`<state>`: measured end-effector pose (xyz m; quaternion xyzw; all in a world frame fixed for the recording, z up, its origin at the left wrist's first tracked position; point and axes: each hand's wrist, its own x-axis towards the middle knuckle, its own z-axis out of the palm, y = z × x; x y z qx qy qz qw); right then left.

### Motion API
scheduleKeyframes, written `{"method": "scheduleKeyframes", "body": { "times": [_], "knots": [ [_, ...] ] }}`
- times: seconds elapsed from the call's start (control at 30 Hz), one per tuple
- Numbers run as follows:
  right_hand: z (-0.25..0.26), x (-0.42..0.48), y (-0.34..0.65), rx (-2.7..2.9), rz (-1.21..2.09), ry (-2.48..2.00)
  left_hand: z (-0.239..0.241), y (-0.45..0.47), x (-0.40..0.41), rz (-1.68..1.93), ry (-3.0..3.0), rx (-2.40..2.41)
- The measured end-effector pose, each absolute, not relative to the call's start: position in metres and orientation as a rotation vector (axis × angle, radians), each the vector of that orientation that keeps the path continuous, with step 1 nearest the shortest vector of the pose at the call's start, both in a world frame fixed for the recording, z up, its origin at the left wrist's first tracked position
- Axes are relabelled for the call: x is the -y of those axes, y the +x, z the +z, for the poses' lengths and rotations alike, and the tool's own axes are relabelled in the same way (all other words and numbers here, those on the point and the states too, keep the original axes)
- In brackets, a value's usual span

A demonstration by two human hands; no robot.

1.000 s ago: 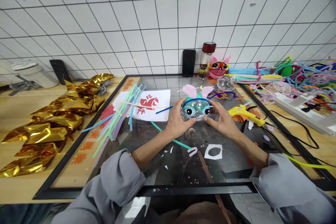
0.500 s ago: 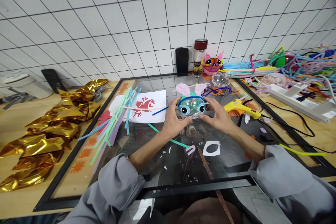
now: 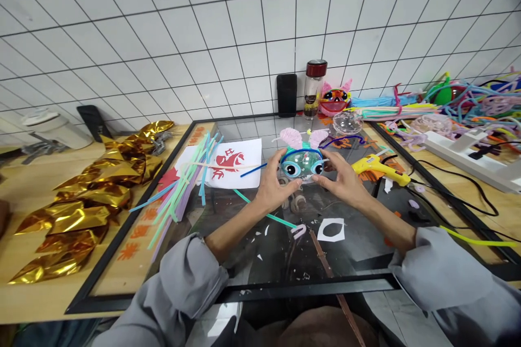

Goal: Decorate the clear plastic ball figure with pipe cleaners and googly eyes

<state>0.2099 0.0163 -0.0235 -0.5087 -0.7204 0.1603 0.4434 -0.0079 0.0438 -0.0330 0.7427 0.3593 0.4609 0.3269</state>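
Between both hands is a clear plastic ball made into an animal head. It has large blue-rimmed cartoon eyes, pink fuzzy ears, green pipe cleaner inside and a dark blue pipe cleaner arched over the eyes. My left hand grips its left side, thumb at the lower edge. On the opposite side my right hand holds it the same way, thumb near the bottom. A yellow glue gun lies just right of my right hand. White paper with a red cut-out design is left of my left hand.
Loose pipe cleaners lie across the black-framed glass panel's left side. Gold foil spreads farther left. Against the tiled wall stand a phone, a glass bottle and a pink-eared ball. A white power strip and cables occupy the right.
The view has turned slightly left, so everything appears a little farther right. Both hands keep the same hold on the decorated ball.
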Motion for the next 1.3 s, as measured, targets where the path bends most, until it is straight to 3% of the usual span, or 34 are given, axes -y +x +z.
{"method": "scheduleKeyframes", "body": {
  "times": [1.3],
  "knots": [
    [-0.032, -0.024, 0.218, 1.713, 0.52, -1.276, -0.032, -0.009, -0.048, 1.194, 1.927, -0.781]
  ]
}}
